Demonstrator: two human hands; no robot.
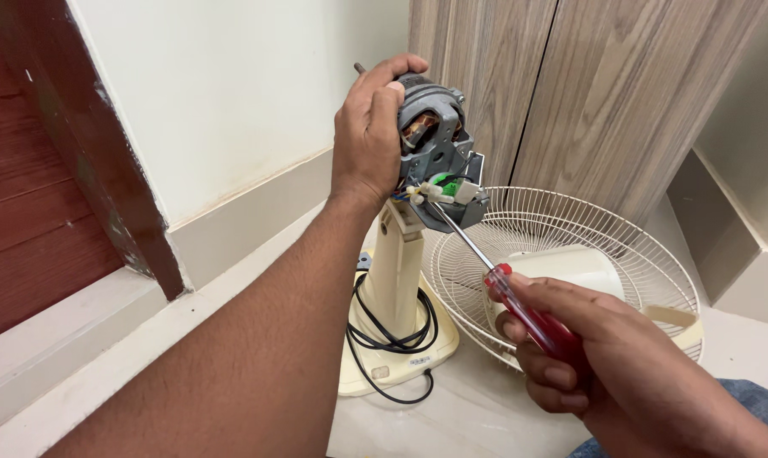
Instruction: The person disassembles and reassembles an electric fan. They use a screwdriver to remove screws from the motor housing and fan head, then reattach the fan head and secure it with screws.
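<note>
Two hands at work: bare fan motor (pixel 435 140), atop its stand (pixel 394 288) on the floor, is gripped by left hand (pixel 369 136); red-handled screwdriver (pixel 520 309) clamped in right hand (pixel 605 365), tip at motor's underside. Motor judged heavy, rigid; best held by metal frame, not the wiring.

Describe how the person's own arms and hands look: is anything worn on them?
Both hands are bare: no gloves, rings or a watch show on the left hand or the right hand. The left forearm is uncovered along its whole visible length, with no sleeve in view. The right wrist is also uncovered; blue denim fabric lies just beyond it.
</note>
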